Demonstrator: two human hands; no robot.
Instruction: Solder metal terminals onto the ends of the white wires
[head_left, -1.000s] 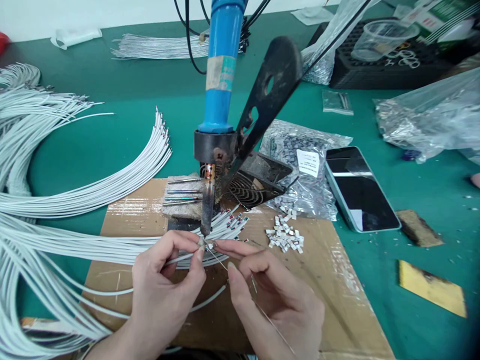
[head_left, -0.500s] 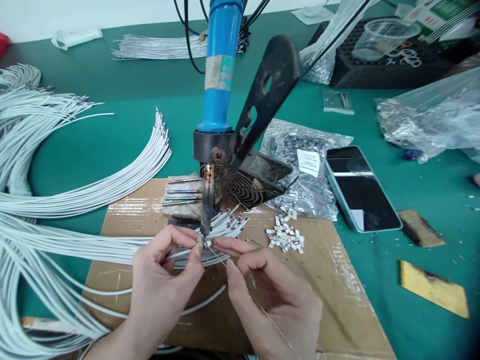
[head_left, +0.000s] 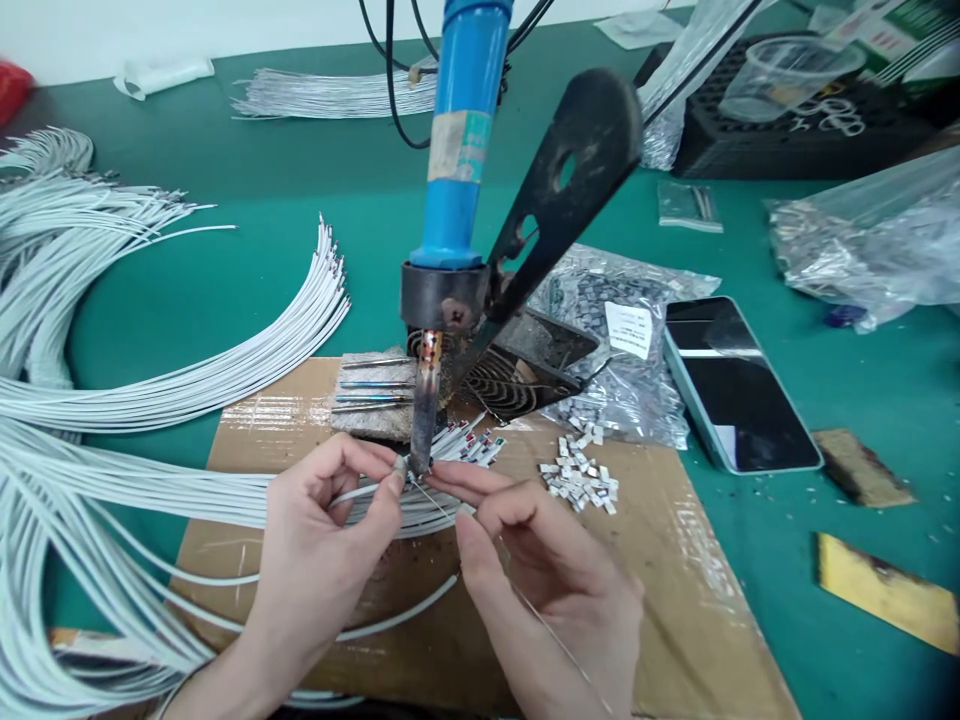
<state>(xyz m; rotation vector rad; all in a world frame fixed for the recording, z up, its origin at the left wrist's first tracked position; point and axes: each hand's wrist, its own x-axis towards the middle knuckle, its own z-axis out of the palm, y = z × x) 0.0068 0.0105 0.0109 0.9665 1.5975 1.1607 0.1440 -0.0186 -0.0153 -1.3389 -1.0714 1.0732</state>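
Observation:
A blue-handled soldering iron [head_left: 459, 170] hangs tip-down in a black metal stand [head_left: 555, 190] over a taped cardboard sheet [head_left: 675, 580]. My left hand [head_left: 322, 555] pinches the end of a thin white wire [head_left: 360, 492] right at the iron's tip [head_left: 420, 440]. My right hand [head_left: 547, 590] pinches a thin strand of solder wire [head_left: 555, 645] and points its end at the same spot. A fan of white wires with small parts on their ends [head_left: 472, 445] lies just behind my fingers.
Big bundles of white wires [head_left: 112, 400] cover the left of the green table. A pile of small white parts [head_left: 581, 478], a bag of parts [head_left: 615, 330], a phone [head_left: 739, 385], two sponge pieces [head_left: 889, 590], plastic bags [head_left: 870, 240] and a black tray [head_left: 787, 130] lie to the right.
The view has shifted slightly, so everything sits a little further right. Both hands stay pinched at the iron's tip, raised a touch closer to it.

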